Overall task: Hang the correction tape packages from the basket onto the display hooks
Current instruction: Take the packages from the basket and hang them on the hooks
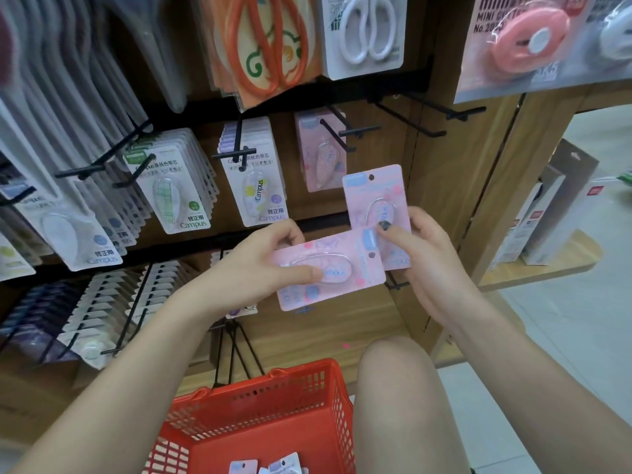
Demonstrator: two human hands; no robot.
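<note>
Left hand (263,265) grips a pink pack (328,271) lying sideways, thumb on the blister front, fingers curled behind the top edge. Right hand (420,254) holds a second pink pack (376,206) upright, thumb pressed on its blister, fingers behind the right edge. The two packs overlap: the sideways pack's hole end sits in front of the upright pack's lower part. Both are in front of the wooden display, near the right-hand hooks.

Hung pink pack (319,152) is on a hook (337,136) just above and left of the upright one. Further right, empty hooks (410,121) stick out of the black rail. To the left hang a purple stack (256,179) and a green stack (174,186).

Red basket (273,405) sits low, between the forearms, beside a bare knee (393,378). More packs (266,468) lie in its bottom, mostly cut off by the frame edge.

Scissors (367,29) hang on the row above.
</note>
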